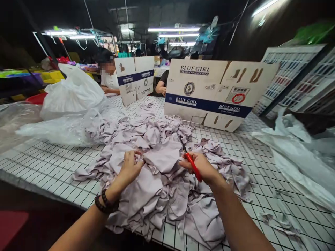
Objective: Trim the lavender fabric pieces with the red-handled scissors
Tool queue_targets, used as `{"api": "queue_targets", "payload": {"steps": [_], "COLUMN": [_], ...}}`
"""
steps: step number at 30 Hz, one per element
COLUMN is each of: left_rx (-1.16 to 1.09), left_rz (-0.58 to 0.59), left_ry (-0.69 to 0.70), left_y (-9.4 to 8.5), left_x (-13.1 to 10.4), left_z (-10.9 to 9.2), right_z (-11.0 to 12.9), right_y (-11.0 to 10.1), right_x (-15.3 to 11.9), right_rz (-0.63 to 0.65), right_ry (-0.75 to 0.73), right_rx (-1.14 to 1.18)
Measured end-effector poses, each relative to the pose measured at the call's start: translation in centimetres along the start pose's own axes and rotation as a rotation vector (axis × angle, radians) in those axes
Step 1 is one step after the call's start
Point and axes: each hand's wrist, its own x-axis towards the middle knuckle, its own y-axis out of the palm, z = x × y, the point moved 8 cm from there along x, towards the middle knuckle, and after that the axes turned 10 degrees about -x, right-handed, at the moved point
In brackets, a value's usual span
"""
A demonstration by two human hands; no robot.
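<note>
A large heap of pale mauve fabric pieces (146,190) lies over the middle of the table. My left hand (131,165), with dark bead bracelets at the wrist, pinches the left end of one fabric piece (163,157) above the heap. In my right hand (202,167) are red-handled scissors (193,165), their blades pointing up and away to the left. The fingertips of that hand also touch the right edge of the same piece, which stretches between both hands. Part of the handles is hidden by my fingers.
Two cardboard sheets, a smaller one (135,80) and a larger one (204,90), stand upright across the grid-lined table (62,177). Translucent plastic bags (70,94) are piled on the left; white plastic sheeting (300,153) lies on the right. A co-worker (108,78) sits beyond.
</note>
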Motion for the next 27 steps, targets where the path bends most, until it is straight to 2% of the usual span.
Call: {"api": "queue_targets", "payload": {"steps": [2, 5, 9, 12, 14, 17, 18, 22, 25, 27], "left_rx": [0.063, 0.15, 0.231, 0.318, 0.316, 0.2, 0.14, -0.047, -0.077, -0.08], "left_rz": [0.072, 0.365, 0.662, 0.822, 0.836, 0.791, 0.77, 0.707, 0.701, 0.721], "left_ry": [-0.047, -0.229, -0.448, -0.476, -0.411, -0.363, -0.35, -0.351, -0.387, -0.384], "left_y": [0.7, 4.9, 9.4, 10.7, 10.7, 9.9, 9.6, 8.5, 8.0, 8.2], "left_x": [-1.4, -1.5, -0.7, -0.6, -0.3, -0.2, -0.2, -0.4, -1.2, -1.9], "left_z": [0.4, 0.8, 1.1, 0.8, 0.1, -1.0, -1.4, -2.6, -3.1, -3.6], "right_z": [-0.7, -0.5, -0.4, -1.5, -3.0, -5.8, -6.7, -8.3, -7.6, -6.7], "right_y": [2.1, 4.0, 5.1, 5.5, 4.4, 1.4, 0.9, 1.2, 1.9, 2.4], "right_x": [-0.2, -1.7, -4.5, -5.8, -5.9, -5.1, -4.5, 0.0, 3.3, 5.0], "right_rz": [0.047, 0.075, 0.025, 0.02, -0.088, -0.42, -0.495, -0.614, -0.69, -0.688], "right_ry": [0.029, 0.028, -0.006, -0.018, 0.0, 0.026, 0.021, -0.027, -0.06, -0.098], "right_rx": [0.001, 0.009, -0.069, -0.12, -0.088, -0.074, -0.087, -0.188, -0.287, -0.341]}}
